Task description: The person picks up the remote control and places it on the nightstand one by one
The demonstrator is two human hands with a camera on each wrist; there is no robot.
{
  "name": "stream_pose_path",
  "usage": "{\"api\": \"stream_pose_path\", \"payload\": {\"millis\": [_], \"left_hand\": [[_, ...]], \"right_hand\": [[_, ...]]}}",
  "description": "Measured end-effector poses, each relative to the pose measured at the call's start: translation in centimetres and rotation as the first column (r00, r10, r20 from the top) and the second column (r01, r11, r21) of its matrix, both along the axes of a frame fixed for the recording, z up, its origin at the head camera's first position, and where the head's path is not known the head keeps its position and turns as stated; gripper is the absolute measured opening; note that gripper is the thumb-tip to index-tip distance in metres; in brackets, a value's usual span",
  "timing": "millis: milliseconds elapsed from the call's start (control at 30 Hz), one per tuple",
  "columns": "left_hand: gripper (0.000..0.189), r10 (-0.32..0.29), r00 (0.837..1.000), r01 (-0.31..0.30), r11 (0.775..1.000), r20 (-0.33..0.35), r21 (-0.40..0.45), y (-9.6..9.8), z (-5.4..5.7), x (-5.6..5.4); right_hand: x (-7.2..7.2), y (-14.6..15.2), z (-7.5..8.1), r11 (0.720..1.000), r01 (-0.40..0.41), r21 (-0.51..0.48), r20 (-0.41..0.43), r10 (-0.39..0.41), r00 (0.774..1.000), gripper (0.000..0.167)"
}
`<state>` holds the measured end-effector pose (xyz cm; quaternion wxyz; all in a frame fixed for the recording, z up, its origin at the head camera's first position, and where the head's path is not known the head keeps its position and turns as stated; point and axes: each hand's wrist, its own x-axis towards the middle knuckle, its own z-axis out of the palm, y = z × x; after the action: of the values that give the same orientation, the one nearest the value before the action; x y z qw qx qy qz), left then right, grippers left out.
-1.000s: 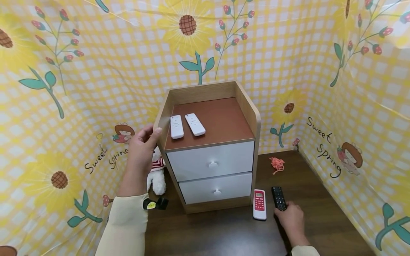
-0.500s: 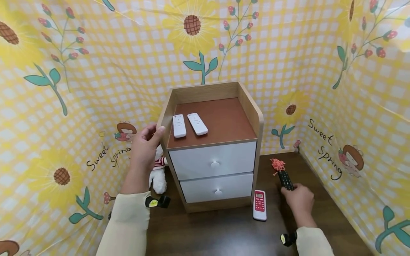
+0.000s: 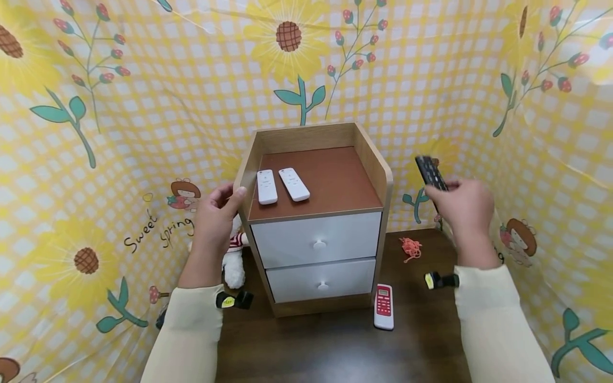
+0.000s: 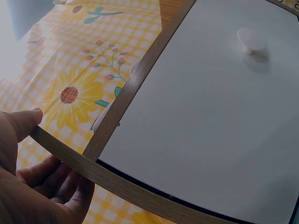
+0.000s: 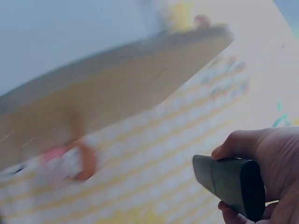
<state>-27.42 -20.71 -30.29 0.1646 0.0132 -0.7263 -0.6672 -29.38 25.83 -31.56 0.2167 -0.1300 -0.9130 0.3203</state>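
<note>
One black remote (image 3: 431, 172) is held clear of the bench (image 3: 297, 346), to the right of a small wooden cabinet (image 3: 306, 141), in the grip of the right hand (image 3: 466, 213). Its near end disappears into that hand, and its buttons are smeared. The right wrist view shows a plain dark end and side, with the thumb on it and the other fingers partly hidden or cut off by the frame; the background there is badly blurred.

The left hand (image 3: 213, 221) grips the edge of the cabinet's left side panel, thumb to one face and fingers to the other. Two white remotes (image 3: 266, 187) lie side by side on the brown top, near that panel (from the left wrist, two pale slivers peek past the woodwork, too little to identify).

A red-and-white remote (image 3: 383, 307) lies on the bench just beside the cabinet's lower right corner, its lettering too small to read. Farther back is a tangle of orange string (image 3: 411, 248). A white plush toy (image 3: 234, 268) is largely hidden by the cabinet and the left arm. Some dark object (image 3: 161, 317) shows past the left sleeve, too covered to name. Both sleeves run off the bottom edge.
</note>
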Motion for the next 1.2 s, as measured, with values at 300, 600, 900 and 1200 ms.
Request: {"api": "stream_pose_path", "payload": {"millis": [300, 600, 900, 1200], "left_hand": [[0.054, 0.002, 1.0, -0.002, 1.0, 0.024, 0.002, -0.4, 0.1, 0.2], [0.053, -0.008, 1.0, 0.008, 1.0, 0.025, 0.015, -0.4, -0.1, 0.2], [0.053, 0.018, 0.999, -0.018, 1.0, 0.045, -0.01, -0.2, -0.2, 0.5], [0.051, 0.009, 1.0, -0.009, 1.0, 0.008, -0.007, -0.1, -0.1, 0.2]], "right_hand": [[-0.4, -7.4, 11.1, 0.992, -0.108, 0.061, -0.103, 0.114, 0.988, 0.057], [-2.0, -15.1, 11.2, 0.97, -0.231, 0.082, -0.102, 0.238, 0.966, 0.045], [-3.6, -19.8, 5.6, 0.958, -0.273, 0.086, 0.053, 0.27, 0.962, 0.032], [-4.8, -20.7, 4.1, 0.964, -0.24, 0.114, 0.12, 0.226, 0.967, 0.036]]}}
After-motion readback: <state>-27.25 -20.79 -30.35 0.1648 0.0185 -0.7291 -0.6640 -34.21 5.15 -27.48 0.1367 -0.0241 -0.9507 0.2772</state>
